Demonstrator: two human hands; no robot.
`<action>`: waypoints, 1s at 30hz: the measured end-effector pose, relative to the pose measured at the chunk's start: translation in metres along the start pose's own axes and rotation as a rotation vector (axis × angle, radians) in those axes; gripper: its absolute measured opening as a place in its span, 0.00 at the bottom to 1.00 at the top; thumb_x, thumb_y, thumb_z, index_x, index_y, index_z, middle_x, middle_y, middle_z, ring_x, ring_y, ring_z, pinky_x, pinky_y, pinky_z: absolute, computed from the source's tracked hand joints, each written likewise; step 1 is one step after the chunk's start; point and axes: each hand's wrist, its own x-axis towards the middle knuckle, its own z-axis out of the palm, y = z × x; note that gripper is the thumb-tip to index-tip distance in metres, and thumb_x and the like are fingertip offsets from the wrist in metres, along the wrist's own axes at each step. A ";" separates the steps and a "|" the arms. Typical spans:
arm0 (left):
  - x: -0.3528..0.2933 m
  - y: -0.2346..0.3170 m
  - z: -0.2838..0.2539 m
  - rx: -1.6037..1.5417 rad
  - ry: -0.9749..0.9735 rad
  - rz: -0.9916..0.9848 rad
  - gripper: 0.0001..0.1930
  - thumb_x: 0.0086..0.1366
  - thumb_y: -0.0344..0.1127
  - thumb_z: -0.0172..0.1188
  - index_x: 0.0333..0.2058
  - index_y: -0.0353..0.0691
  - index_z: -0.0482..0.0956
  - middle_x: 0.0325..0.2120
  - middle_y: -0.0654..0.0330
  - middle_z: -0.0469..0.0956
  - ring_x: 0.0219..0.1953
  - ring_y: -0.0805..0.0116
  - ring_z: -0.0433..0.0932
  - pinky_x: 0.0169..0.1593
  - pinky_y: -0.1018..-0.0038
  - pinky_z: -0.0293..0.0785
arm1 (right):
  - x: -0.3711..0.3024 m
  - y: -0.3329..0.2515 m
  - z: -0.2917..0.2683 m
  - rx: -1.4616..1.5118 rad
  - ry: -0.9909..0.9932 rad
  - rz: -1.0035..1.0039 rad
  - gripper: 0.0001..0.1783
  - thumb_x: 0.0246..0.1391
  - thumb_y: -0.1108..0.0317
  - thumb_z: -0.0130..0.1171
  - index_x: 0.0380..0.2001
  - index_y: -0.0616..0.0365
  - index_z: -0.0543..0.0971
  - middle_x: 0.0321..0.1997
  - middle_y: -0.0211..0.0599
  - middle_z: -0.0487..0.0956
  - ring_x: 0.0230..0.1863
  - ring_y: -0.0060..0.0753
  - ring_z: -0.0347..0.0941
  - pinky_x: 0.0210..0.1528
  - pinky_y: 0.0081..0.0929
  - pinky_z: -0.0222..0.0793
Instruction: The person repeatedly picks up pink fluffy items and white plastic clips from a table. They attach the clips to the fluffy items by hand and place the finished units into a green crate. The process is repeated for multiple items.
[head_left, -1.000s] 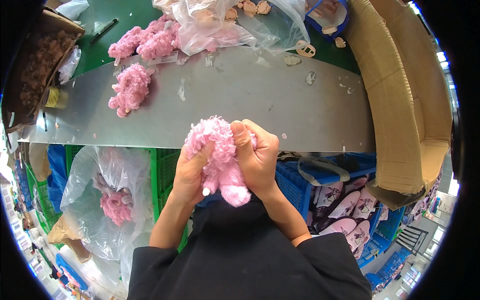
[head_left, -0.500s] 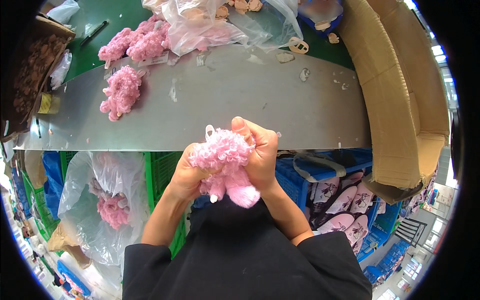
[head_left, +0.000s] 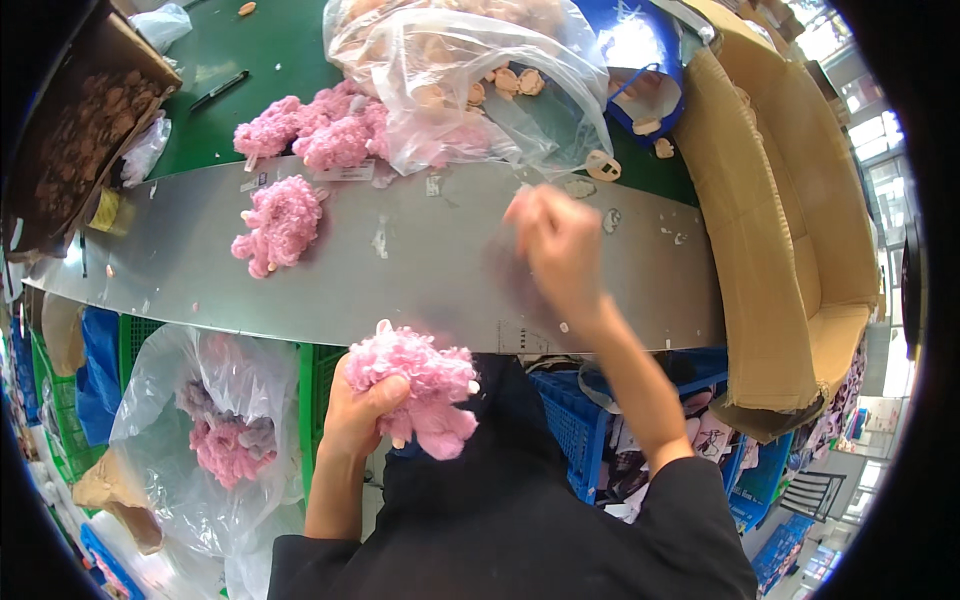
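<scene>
So, pink plush (head_left: 432, 372) grasped in left hand (head_left: 362, 412)
Blurred right hand (head_left: 562, 248) over metal table (head_left: 420, 275); its grip I cannot tell.

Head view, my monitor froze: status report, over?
Left hand holding curly pink plush toy. Right hand, blurred, above grey metal worktop. Clear plastic bag beyond.

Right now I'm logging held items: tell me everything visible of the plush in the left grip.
The plush is pink, with curly, woolly-looking pile above and smoother, furry stubs below. A pale tab tops it; pale bits show at its edges. The left grip holds it, thumb across its front, near the table.
</scene>
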 end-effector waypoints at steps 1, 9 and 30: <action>-0.005 0.002 -0.007 0.018 -0.015 0.040 0.19 0.60 0.35 0.72 0.45 0.28 0.81 0.33 0.57 0.85 0.27 0.73 0.81 0.25 0.79 0.75 | 0.034 0.009 -0.002 -0.179 0.010 -0.015 0.17 0.64 0.62 0.58 0.26 0.64 0.79 0.23 0.48 0.79 0.24 0.45 0.77 0.32 0.39 0.70; -0.014 0.029 -0.008 0.180 0.249 0.163 0.18 0.62 0.34 0.73 0.46 0.27 0.82 0.29 0.56 0.85 0.19 0.76 0.77 0.19 0.81 0.70 | 0.190 0.116 0.045 -0.468 -0.118 -0.057 0.22 0.54 0.46 0.65 0.32 0.55 0.87 0.46 0.45 0.82 0.54 0.60 0.71 0.50 0.49 0.70; 0.012 0.010 0.016 0.117 0.225 0.150 0.10 0.72 0.34 0.64 0.40 0.30 0.83 0.26 0.58 0.83 0.14 0.75 0.74 0.14 0.79 0.65 | -0.063 -0.065 0.008 0.833 -0.470 0.395 0.26 0.63 0.78 0.62 0.63 0.62 0.67 0.42 0.37 0.79 0.34 0.20 0.77 0.37 0.21 0.76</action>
